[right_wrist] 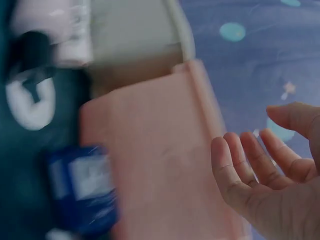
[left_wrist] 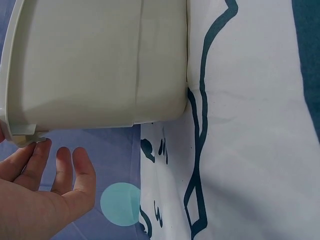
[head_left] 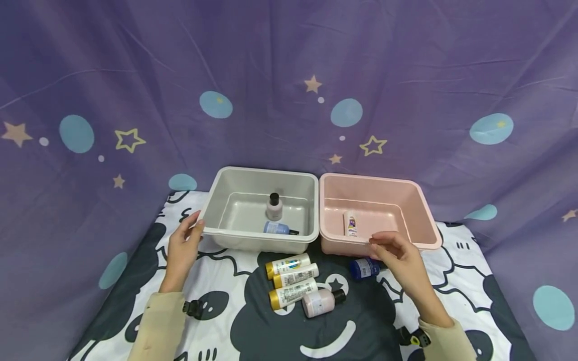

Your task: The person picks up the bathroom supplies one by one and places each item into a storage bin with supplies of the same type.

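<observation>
My left hand reaches to the front left corner of a grey bin, fingers straight, tips at its rim; the left wrist view shows the left hand just under the grey bin. My right hand hovers empty over the front rim of a pink bin, fingers relaxed. In the blurred right wrist view the right hand is beside the pink bin. A dark blue bottle lies on the cloth just below that hand, also seen as the blue bottle.
The grey bin holds an upright pale bottle with a black cap and a light blue bottle lying down. A white tube lies in the pink bin. Three gold-capped tubes and a pink bottle lie on the patterned cloth.
</observation>
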A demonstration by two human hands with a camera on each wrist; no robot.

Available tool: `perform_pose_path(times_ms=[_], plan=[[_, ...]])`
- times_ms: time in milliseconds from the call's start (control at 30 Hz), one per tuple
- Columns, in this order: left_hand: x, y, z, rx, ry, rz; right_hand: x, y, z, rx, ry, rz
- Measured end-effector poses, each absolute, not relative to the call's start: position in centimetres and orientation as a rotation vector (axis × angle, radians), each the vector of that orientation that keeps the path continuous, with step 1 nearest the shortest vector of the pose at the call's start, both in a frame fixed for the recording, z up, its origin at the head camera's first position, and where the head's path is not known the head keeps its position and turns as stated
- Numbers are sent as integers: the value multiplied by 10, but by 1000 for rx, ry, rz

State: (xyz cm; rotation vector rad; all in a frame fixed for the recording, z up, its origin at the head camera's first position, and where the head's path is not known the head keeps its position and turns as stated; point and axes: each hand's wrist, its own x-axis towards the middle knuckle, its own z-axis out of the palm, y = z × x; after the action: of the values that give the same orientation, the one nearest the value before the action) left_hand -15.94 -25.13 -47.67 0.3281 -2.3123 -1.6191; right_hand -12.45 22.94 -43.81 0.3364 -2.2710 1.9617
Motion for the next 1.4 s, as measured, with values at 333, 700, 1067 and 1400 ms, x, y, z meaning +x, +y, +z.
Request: perform_pose_path(times_ms=[333,700,1067,1400], plan=[[-161,-253,-481,350,-2306,-1613,-109,262,-492,13,-2324,1954],[-160,-252,-480,350,-2311,-1621,-119,272,-525,-399,-2392,1921],[-161,-252,-480,324,-2304,-1629,-130,275,-541,-574,-2138,2329],[-161,-252,-479,335,-2307,-1625,-126,276,-541,-508,-2082,2464]])
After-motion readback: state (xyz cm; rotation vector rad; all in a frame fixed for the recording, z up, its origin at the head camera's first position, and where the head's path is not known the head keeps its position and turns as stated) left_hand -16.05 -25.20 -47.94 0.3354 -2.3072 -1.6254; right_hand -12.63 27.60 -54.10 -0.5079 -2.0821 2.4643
